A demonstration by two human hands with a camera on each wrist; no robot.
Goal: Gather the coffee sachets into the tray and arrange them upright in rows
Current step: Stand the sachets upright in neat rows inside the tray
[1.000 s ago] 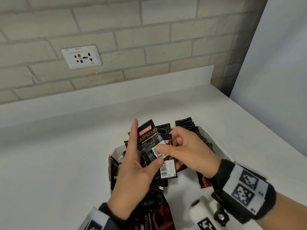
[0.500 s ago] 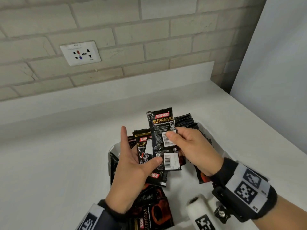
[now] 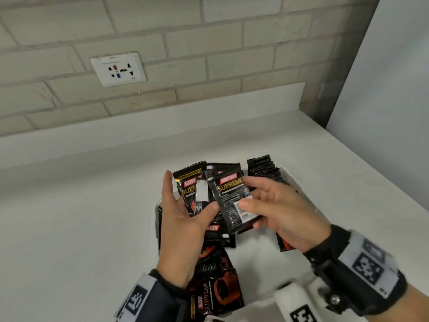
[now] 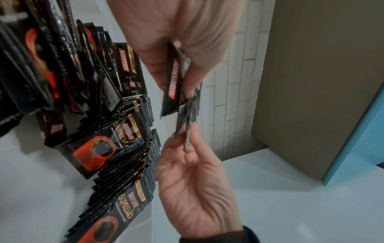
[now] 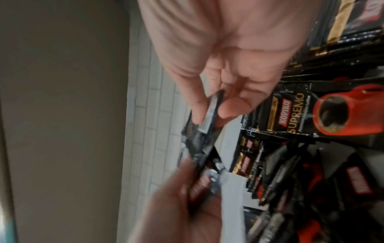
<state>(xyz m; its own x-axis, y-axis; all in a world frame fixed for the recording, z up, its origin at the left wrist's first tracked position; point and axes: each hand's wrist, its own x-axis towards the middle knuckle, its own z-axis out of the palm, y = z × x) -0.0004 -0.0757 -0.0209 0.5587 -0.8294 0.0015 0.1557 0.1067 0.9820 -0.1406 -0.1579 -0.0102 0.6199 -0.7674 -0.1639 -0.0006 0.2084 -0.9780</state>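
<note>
Lowered from its raised position, the Kopiko sachet (image 3: 234, 201) pinched by the right hand (image 3: 278, 210) now meets the fanned stack (image 3: 197, 194) gripped in the left hand (image 3: 183, 224) — one upright row (image 3: 264, 168) fills the tray (image 3: 157, 212); loose sachets (image 3: 216, 291) remain.

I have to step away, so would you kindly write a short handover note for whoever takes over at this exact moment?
Left hand: holds a small fan of Kopiko Supremo sachets, thumb across them.
Right hand: pinches one sachet and holds it against that fan.
Tray: white, on the white counter, beneath both hands.
Done: one upright row of sachets stands along the tray's right side.
Left: loose sachets lie jumbled in the near part of the tray; stand these and the held ones upright in rows.
</note>
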